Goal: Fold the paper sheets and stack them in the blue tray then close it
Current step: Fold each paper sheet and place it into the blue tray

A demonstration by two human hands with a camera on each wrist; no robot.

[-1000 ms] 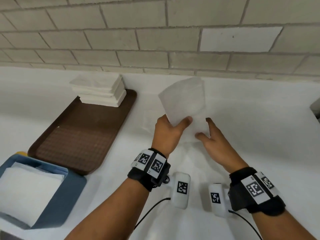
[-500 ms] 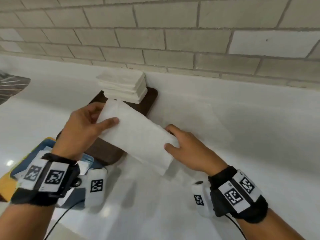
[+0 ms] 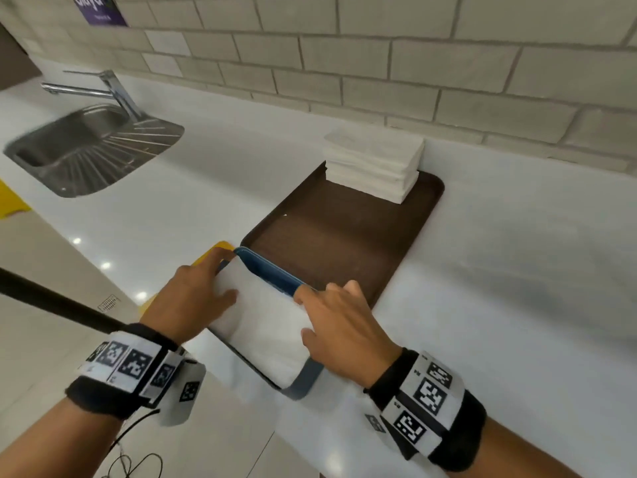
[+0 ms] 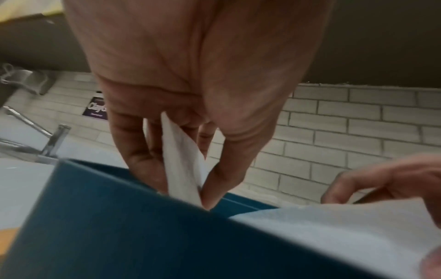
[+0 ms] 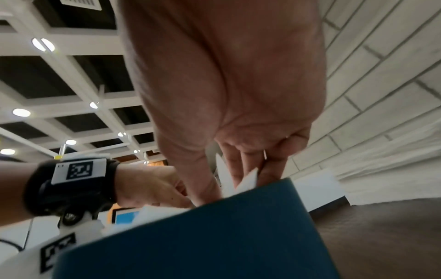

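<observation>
A folded white paper sheet (image 3: 265, 326) lies across the open blue tray (image 3: 272, 270) near the counter's front edge. My left hand (image 3: 193, 301) pinches the sheet's left end between thumb and fingers; the left wrist view shows the paper (image 4: 183, 160) pinched just above the blue tray wall (image 4: 133, 226). My right hand (image 3: 341, 329) holds the sheet's right end, and in the right wrist view its fingers pinch a paper corner (image 5: 245, 179) at the tray wall (image 5: 214, 236). A stack of unfolded sheets (image 3: 374, 163) sits at the far end of the brown tray (image 3: 344, 236).
The brown tray lies right behind the blue tray. A steel sink (image 3: 89, 146) with a tap (image 3: 103, 88) is set in the white counter (image 3: 499, 270) at the far left. Something yellow (image 3: 210, 253) shows under the blue tray. The brick wall (image 3: 379, 56) runs along the back.
Both hands carried the folded sheet from the counter leftward and down onto the blue tray. The view swung left, bringing the sink into sight.
</observation>
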